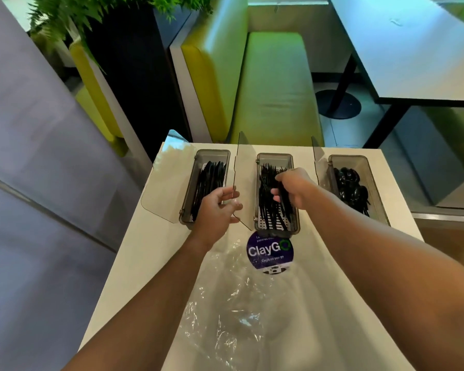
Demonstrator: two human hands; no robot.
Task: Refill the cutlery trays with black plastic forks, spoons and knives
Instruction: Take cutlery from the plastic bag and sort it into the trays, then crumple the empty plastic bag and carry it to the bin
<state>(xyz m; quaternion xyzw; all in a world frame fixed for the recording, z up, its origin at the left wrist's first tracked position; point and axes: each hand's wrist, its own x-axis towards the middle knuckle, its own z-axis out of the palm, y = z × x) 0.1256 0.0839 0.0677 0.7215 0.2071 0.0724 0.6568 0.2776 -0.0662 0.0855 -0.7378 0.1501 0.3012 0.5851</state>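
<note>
Three smoky clear trays stand in a row on a white counter [150, 263], each with its hinged lid raised. The left tray [190, 183] holds black knives [208, 180]. The middle tray [276, 228] holds black forks [265, 194]. The right tray [364, 167] holds black spoons [352, 188]. My right hand [292, 187] is inside the middle tray, fingers closed around a bunch of forks. My left hand [217, 210] hovers between the left and middle trays, fingers apart, touching the edge of the middle tray's open lid [245, 167].
An empty crumpled clear plastic bag [225, 311] lies on the counter in front of the trays, partly over a round purple "ClayGo" sticker [269, 253]. Behind the counter are a green bench [273, 84], a dark planter with a fern [123, 62] and a white table [407, 46].
</note>
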